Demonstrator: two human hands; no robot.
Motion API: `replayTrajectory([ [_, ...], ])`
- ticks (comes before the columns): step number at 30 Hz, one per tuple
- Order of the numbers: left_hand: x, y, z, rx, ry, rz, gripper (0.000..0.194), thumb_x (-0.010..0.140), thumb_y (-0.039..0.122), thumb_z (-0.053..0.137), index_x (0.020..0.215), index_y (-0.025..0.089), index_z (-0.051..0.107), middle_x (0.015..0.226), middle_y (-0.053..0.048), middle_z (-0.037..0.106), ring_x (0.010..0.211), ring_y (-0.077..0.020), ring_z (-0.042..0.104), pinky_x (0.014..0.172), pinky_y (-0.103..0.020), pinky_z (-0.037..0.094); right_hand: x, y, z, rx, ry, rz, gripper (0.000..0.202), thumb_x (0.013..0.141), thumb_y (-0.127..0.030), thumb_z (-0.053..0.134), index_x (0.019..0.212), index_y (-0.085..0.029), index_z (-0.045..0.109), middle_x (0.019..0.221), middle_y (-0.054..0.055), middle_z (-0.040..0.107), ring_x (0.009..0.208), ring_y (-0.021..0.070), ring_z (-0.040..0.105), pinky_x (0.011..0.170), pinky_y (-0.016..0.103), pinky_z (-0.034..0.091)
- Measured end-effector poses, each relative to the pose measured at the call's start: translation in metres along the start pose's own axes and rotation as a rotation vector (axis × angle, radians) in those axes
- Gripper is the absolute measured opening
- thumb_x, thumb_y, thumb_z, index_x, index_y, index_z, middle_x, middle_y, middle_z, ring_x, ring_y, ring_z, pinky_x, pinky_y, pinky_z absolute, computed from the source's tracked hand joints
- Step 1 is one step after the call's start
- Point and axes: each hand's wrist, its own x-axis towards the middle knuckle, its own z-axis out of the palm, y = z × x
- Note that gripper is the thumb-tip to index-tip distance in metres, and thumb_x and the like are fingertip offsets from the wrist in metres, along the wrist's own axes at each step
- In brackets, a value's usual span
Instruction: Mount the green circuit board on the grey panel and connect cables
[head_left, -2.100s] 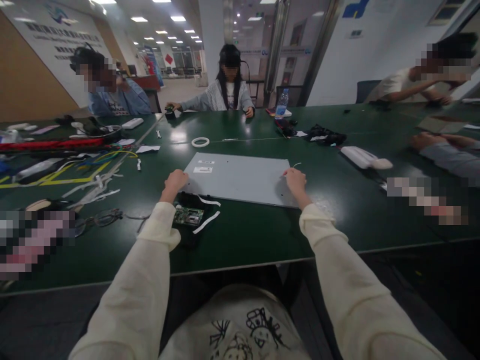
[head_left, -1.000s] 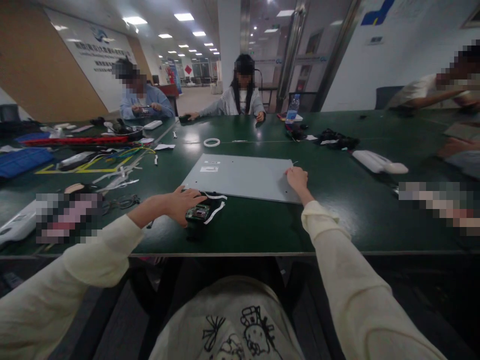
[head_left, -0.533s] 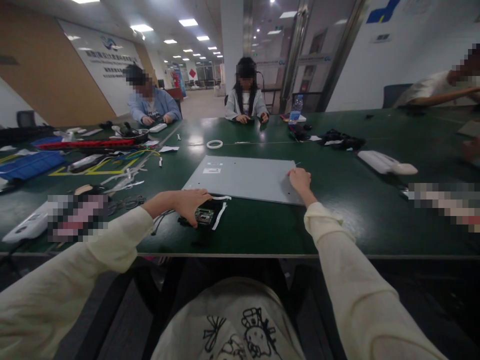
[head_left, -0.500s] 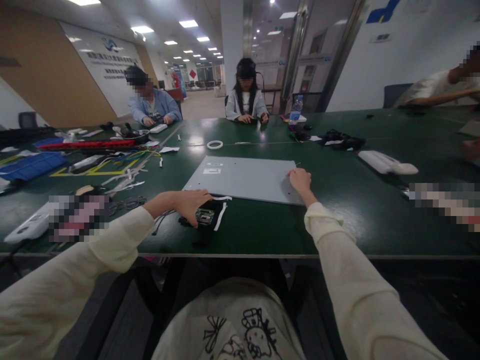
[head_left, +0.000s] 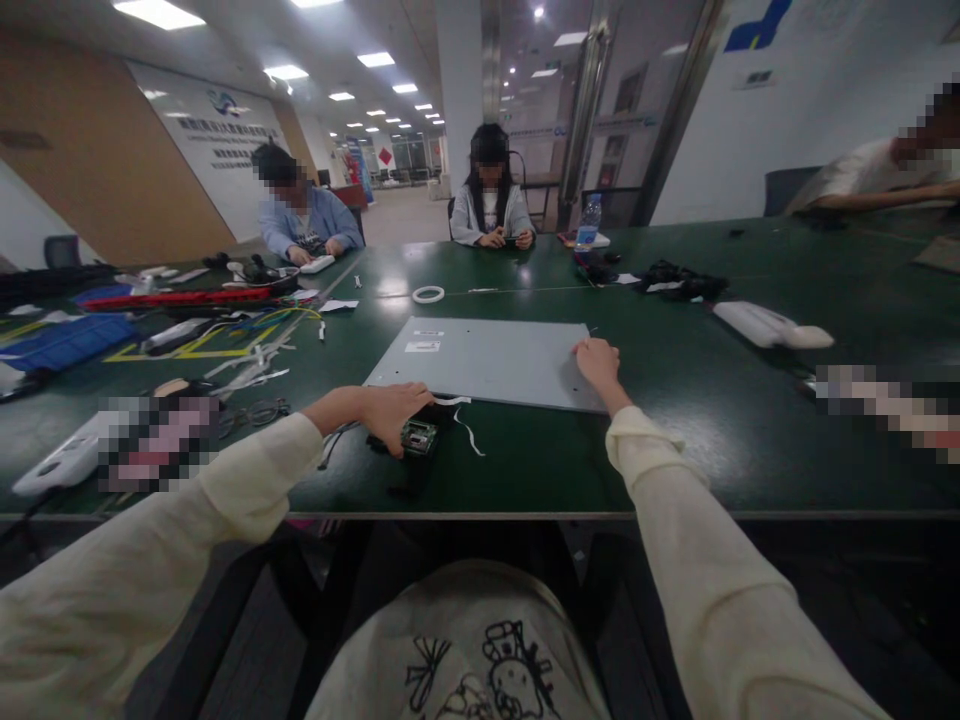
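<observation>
A flat grey panel (head_left: 502, 365) with two white labels lies on the green table before me. Near its front left corner, my left hand (head_left: 394, 412) is wrapped over a small device with a green circuit board (head_left: 418, 437); thumb and fingers are on its sides. A thin white strip (head_left: 470, 433) curls out to the right of the device, and dark cables run off to its left. At the panel's right edge, my right hand (head_left: 598, 362) is closed, its fingertips on the edge beside a thin sliver; what it pinches is too small to name.
A white tape ring (head_left: 428, 294) lies behind the panel. To the left are a blue tray (head_left: 67, 342), wires, glasses (head_left: 259, 411) and a white device (head_left: 64, 455). A water bottle (head_left: 589, 222) stands at the back. Three other people sit around the table (head_left: 720, 440).
My left hand and the circuit-board device have shifted slightly to the right. The white strip beside it now hangs in a different curl. My right hand stays at the panel's edge.
</observation>
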Motion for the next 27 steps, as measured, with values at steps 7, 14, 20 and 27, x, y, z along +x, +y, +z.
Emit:
replayTrajectory([
  [7, -0.004, -0.005, 0.004, -0.031, 0.062, -0.002, 0.087, 0.045, 0.047, 0.073, 0.118, 0.013, 0.041, 0.114, -0.011, 0.048, 0.100, -0.0264, 0.048, 0.090, -0.033, 0.037, -0.005, -0.004, -0.005, 0.001, 0.008, -0.007, 0.035, 0.086, -0.026, 0.036, 0.096, -0.014, 0.067, 0.103, 0.015, 0.058, 0.099, 0.0280, 0.048, 0.085, 0.038, 0.038],
  [14, -0.006, -0.005, -0.037, -0.075, 0.163, 0.035, 0.080, 0.052, 0.046, 0.071, 0.119, 0.015, 0.041, 0.119, -0.009, 0.047, 0.108, -0.0281, 0.044, 0.097, -0.035, 0.032, -0.007, -0.003, -0.007, 0.008, 0.002, -0.011, 0.035, 0.087, -0.027, 0.035, 0.096, -0.015, 0.067, 0.103, 0.015, 0.057, 0.100, 0.0282, 0.047, 0.084, 0.039, 0.038],
  [20, 0.024, -0.016, -0.074, -0.009, 0.207, -0.020, 0.089, 0.049, 0.048, 0.072, 0.121, 0.009, 0.039, 0.124, -0.015, 0.044, 0.114, -0.0310, 0.040, 0.100, -0.035, 0.029, -0.006, -0.002, -0.005, 0.004, 0.005, -0.018, 0.035, 0.087, -0.027, 0.035, 0.094, -0.016, 0.067, 0.103, 0.014, 0.058, 0.100, 0.0277, 0.047, 0.085, 0.038, 0.038],
  [27, 0.089, -0.032, -0.096, 0.015, 0.174, -0.084, 0.091, 0.047, 0.052, 0.070, 0.122, 0.009, 0.041, 0.126, -0.015, 0.045, 0.113, -0.0305, 0.041, 0.098, -0.034, 0.031, -0.001, 0.000, -0.002, -0.002, 0.010, -0.019, 0.034, 0.086, -0.025, 0.036, 0.092, -0.016, 0.068, 0.102, 0.014, 0.058, 0.099, 0.0268, 0.049, 0.085, 0.037, 0.039],
])
